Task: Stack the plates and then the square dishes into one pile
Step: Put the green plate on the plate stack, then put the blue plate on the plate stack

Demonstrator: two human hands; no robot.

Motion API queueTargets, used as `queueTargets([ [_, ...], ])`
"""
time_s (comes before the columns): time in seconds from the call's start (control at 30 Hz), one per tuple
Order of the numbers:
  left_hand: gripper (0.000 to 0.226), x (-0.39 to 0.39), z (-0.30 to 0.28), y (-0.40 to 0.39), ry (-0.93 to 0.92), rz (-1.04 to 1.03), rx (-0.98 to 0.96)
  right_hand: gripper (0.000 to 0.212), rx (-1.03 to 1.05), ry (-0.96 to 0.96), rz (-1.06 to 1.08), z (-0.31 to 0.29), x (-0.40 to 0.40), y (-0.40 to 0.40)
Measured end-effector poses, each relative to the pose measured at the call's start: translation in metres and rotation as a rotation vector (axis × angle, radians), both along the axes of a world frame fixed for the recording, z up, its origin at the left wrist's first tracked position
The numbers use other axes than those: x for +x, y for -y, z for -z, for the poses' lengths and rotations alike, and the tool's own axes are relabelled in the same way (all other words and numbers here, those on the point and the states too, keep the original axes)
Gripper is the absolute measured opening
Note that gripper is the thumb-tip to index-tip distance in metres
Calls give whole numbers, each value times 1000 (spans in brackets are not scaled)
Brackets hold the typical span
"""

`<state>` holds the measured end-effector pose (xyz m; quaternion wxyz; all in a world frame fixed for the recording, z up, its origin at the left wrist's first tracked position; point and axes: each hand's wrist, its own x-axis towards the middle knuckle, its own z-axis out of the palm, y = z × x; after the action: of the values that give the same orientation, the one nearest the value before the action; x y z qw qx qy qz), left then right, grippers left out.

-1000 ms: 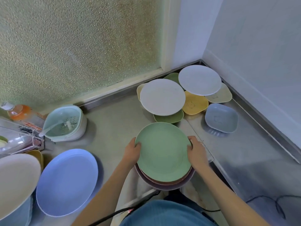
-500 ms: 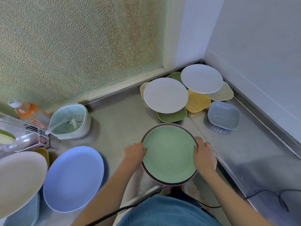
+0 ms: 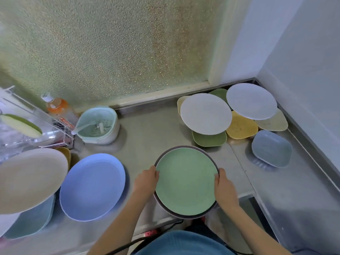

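Observation:
A green plate [image 3: 185, 181] tops a small pile of round plates at the counter's front edge; a dark plate rim [image 3: 176, 213] shows beneath it. My left hand [image 3: 146, 180] grips the pile's left side and my right hand [image 3: 223, 188] its right side. A blue plate [image 3: 93, 186] lies to the left, a beige plate [image 3: 27, 179] further left. Two white plates [image 3: 206, 114] [image 3: 251, 101] rest on square dishes at the back right: green [image 3: 209, 139], yellow [image 3: 242, 127], cream [image 3: 272, 122], blue-grey [image 3: 271, 148].
The steel counter [image 3: 152, 133] ends at a frosted window behind and a white wall on the right. A pale green strainer basket [image 3: 97, 124], an orange bottle [image 3: 57, 107] and a wire rack [image 3: 27, 129] stand at the left. A black cable [image 3: 132, 243] runs below the counter's front edge.
The green plate has been lowered and centred onto the pile, which now rests flat on the counter. Both hands stay at its sides. My view has shifted slightly.

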<state>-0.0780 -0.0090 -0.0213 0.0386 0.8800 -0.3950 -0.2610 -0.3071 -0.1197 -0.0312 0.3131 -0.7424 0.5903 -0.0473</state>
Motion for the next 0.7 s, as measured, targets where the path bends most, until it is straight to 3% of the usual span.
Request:
queueTargets([
  [0.27,34,48,-2,-42,31,-290,-5,27,86,100,-266,-13,82,20],
  [0.4,32,57,-4,-53,-24,-389,-60,33,88,32,-309,-14,106,23],
  [0.53,27,51,-10,-73,-3,-514,-131,38,-288,-94,-309,-22,116,2],
  [0.63,22,49,-4,-102,103,-615,-137,34,-548,113,-658,-21,139,-33],
  [0.7,23,51,-2,-123,112,-725,-146,26,-582,193,-963,-17,158,-62],
])
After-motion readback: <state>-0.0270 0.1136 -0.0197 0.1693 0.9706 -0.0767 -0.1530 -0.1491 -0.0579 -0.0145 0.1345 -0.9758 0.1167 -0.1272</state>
